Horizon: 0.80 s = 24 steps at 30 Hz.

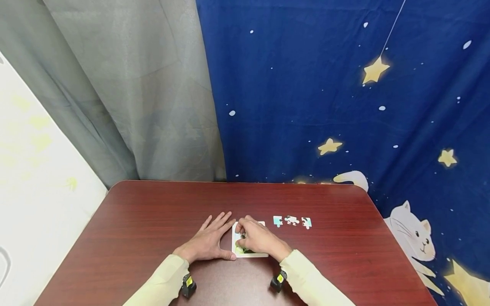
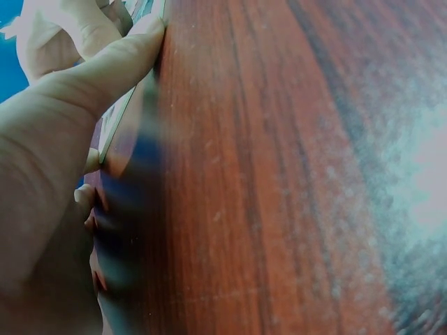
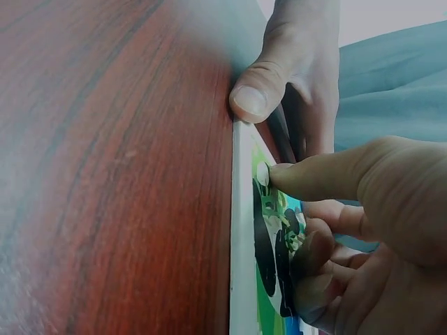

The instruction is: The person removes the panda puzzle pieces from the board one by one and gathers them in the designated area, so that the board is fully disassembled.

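A small jigsaw puzzle [image 1: 250, 255] with a white frame and a green, black and white picture lies flat on the table. My left hand [image 1: 208, 241] rests palm down beside it with straight, spread fingers; its thumb [image 3: 251, 101] presses the frame's near left corner. Over the board, my right hand [image 1: 258, 236] has curled fingers. Its thumb [image 3: 300, 180] and bent fingers pinch a puzzle piece [image 3: 285, 272] at the board's surface; the fingers hide part of that piece. Right of the board lie three loose puzzle pieces [image 1: 292, 220] in a row.
The dark red wooden table [image 1: 172, 204] has rounded far corners. Behind it hang a grey curtain [image 1: 153, 106] and a blue curtain [image 1: 291, 106] with stars and a cat. A white panel [image 1: 38, 191] stands on the left. Both wrists carry small black cameras.
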{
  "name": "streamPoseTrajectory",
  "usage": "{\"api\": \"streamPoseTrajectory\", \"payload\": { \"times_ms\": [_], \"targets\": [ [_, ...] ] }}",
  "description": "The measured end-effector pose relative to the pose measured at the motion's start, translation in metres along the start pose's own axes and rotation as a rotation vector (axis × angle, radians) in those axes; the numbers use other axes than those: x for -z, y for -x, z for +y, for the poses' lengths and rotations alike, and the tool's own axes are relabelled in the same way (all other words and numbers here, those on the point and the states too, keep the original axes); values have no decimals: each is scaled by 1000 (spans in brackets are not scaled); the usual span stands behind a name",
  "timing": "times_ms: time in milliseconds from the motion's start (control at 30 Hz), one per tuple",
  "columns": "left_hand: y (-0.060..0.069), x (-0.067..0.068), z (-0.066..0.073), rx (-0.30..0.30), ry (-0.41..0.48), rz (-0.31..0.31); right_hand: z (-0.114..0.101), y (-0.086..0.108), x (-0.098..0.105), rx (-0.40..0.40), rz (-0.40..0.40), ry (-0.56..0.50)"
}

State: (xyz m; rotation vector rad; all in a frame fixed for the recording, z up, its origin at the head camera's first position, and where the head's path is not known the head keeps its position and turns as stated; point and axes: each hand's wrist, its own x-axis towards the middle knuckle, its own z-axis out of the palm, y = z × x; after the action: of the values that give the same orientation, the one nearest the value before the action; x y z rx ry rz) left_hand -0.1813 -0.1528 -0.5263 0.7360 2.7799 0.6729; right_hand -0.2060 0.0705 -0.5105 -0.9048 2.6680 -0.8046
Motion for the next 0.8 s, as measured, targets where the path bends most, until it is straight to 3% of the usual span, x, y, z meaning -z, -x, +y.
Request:
{"api": "streamPoseTrajectory", "payload": {
  "times_ms": [433,800],
  "targets": [
    [-1,0,0,4,4,-5,6,0,-5,71,59,10],
    [0,0,1,-7,2,6,8,4,-3,48,-6,15]
  ]
}}
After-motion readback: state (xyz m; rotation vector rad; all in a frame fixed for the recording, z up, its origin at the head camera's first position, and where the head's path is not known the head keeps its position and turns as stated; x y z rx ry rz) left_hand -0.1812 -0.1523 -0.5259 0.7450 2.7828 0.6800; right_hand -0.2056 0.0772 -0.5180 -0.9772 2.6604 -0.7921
